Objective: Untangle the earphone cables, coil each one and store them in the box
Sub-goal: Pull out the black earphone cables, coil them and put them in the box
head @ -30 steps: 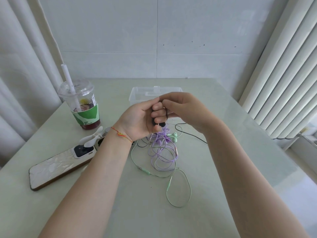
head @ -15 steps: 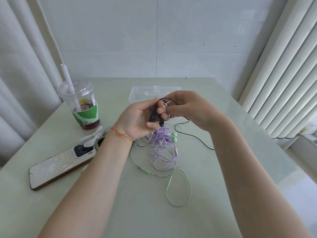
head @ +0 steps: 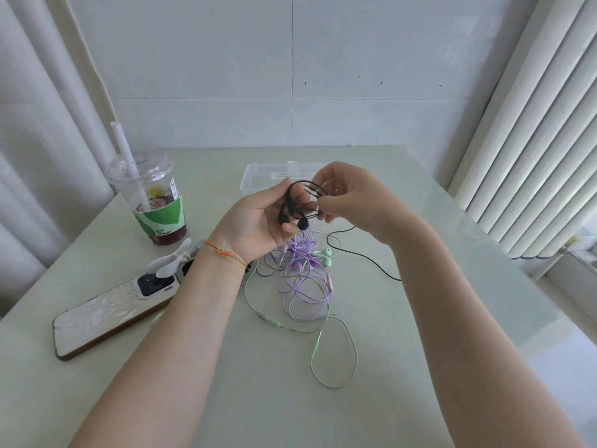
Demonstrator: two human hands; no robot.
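Black cable (head: 302, 202) sits half-coiled above the table, looped over the fingers of our left hand (head: 258, 221), which curl round the turns with the two black earbuds hanging just below them. Our right hand (head: 352, 202) pinches the strand close beside the loops, feeding it round; the loose tail (head: 361, 257) runs down from that hand to the tabletop and passes out of sight behind our right forearm. We judge the step in hand to be winding this first earphone, with the untangling only partly done.

Below our hands, the purple cable (head: 300, 282) and the mint-green cable (head: 336, 360) lie knotted together on the table (head: 452, 286). The clear box (head: 258, 171) stands just behind our hands, and whether it holds anything we cannot tell.

Next we need to draw the tail up without snagging the pile, finish the turns and place the coil in the box so it does not spring open.

To the left stand a drink cup (head: 151, 202), a phone (head: 109, 318) and a small white fan (head: 171, 261).
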